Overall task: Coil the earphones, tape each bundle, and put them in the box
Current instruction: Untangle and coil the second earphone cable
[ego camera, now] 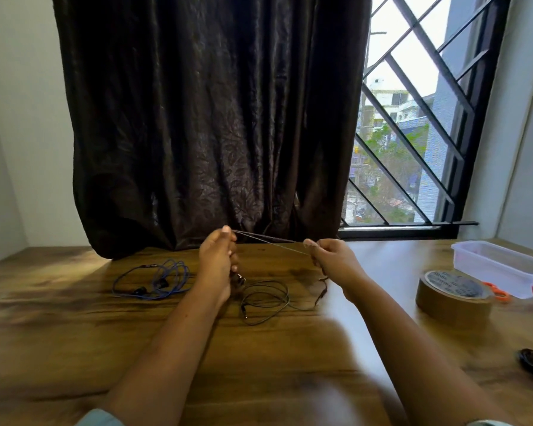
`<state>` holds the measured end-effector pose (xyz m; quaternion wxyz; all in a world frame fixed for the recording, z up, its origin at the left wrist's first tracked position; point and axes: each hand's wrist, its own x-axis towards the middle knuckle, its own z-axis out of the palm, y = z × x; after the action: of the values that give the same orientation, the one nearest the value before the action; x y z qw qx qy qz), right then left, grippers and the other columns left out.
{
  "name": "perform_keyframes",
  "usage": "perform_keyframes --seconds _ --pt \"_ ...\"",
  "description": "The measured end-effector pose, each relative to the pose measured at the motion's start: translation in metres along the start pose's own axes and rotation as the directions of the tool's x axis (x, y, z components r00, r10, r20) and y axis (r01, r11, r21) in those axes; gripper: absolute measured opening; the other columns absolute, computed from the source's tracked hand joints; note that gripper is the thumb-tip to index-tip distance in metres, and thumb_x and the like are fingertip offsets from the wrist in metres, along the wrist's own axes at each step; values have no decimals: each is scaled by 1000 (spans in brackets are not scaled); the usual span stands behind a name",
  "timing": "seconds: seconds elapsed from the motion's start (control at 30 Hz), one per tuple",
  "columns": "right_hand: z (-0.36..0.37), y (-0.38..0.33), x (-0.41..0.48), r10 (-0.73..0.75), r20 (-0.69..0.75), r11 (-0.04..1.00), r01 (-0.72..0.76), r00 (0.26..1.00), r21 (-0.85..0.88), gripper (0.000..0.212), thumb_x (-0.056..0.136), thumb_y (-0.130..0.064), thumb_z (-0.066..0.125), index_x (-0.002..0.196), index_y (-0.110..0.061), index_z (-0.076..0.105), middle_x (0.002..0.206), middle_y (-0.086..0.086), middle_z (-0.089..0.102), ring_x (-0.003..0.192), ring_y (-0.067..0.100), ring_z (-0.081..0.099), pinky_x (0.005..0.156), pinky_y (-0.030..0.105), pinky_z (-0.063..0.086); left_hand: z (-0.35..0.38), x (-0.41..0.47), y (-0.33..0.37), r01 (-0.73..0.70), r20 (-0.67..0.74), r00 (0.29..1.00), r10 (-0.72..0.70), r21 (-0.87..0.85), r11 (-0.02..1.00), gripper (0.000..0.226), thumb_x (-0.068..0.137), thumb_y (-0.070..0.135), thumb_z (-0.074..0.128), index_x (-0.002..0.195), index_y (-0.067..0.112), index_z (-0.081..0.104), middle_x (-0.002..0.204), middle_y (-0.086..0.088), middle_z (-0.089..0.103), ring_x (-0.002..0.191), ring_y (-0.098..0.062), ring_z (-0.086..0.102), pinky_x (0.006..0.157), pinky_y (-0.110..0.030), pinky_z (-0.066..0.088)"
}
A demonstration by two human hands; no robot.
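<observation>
— While pinched at both ends: thin dark earphone cord, drawn straight, long axis running left to right, raised above the brown wood-grain desk.
— Grips?
— Left grip: curled round one end, earbuds dangling just beneath. Right grip: closed on the other end, plug tail hanging below.
— Nearer for winding?
— Judged equal; probably right feeding loops toward left.
— Obstacles?
— Loose black earphone cable lying on the desk directly beneath, near enough to snag. Tangled blue earphone cable further left, apart. Dark brown curtain hanging just behind.
— Room?
— Open desk toward the body. Brown tape roll and clear plastic box off right, well apart.
</observation>
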<state>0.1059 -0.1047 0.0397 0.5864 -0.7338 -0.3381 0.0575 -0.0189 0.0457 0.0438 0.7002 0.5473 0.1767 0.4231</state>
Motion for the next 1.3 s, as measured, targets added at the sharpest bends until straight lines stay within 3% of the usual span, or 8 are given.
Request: perform_keyframes --seconds 0.2,0.43,0.5,0.63,0.87,1.03,1.17,1.3 --pt "7 7 4 -107 -30 956 95 994 -276 20 82 -29 73 68 -20 62 61 -9 56 60 8 51 61 31 46 -6 4 -9 -101 -293 949 114 61 993 32 100 31 40 72 19 49 61 4 37 51 -10 31 47 -26 25" --pt "7 1 -1 -192 9 745 152 981 -650 14 85 -36 66 74 -31 58 75 -14 57 74 9 56 62 27 44 -12 12 -12 -140 -431 885 178 118 983 25 101 30 37 85 14 50 67 4 40 58 -9 33 53 -27 29" --pt "8 1 0 -195 19 798 170 981 -579 17 84 -34 69 71 -30 59 70 -14 57 72 9 57 65 30 48 -14 12 -10 -158 -447 872 201 131 979 24 101 29 36 90 12 49 69 4 40 59 -8 34 54 -25 30" --pt "4 -8 -2 -45 153 995 58 987 -85 16 84 -24 72 72 -17 64 57 -6 58 51 5 52 54 21 46 -22 17 -13 -131 -484 847 218 208 969 27 102 28 35 81 15 46 69 4 42 60 -8 36 56 -25 32" --pt "-5 -13 -8 13 436 942 -157 900 297 16 94 -21 57 84 -17 68 63 -4 56 47 2 43 44 12 34 -28 18 -16 -74 -435 849 299 463 883 22 101 26 39 92 11 52 76 0 50 70 -19 48 61 -33 40" --pt "6 -15 -12 -28 437 895 -172 899 412 29 95 -33 53 80 -15 69 72 -5 59 55 4 46 46 13 36 -27 17 -29 -12 -213 953 216 685 728 11 95 15 49 93 14 59 93 -3 60 89 -24 55 78 -37 44" --pt "9 -16 -13 0 412 871 -202 911 448 38 97 -40 45 89 -13 72 77 -5 61 54 5 44 46 14 35 -12 6 -32 -211 11 946 324 779 590 11 92 13 54 96 20 61 101 1 62 92 -17 56 68 -27 44" --pt "13 -18 -15 33 425 876 -232 904 424 43 99 -43 39 97 -14 72 78 -6 64 52 4 41 44 13 32 11 -9 -21 -586 254 787 563 593 552 11 93 22 54 102 21 60 102 8 56 98 -11 54 78 -22 42"
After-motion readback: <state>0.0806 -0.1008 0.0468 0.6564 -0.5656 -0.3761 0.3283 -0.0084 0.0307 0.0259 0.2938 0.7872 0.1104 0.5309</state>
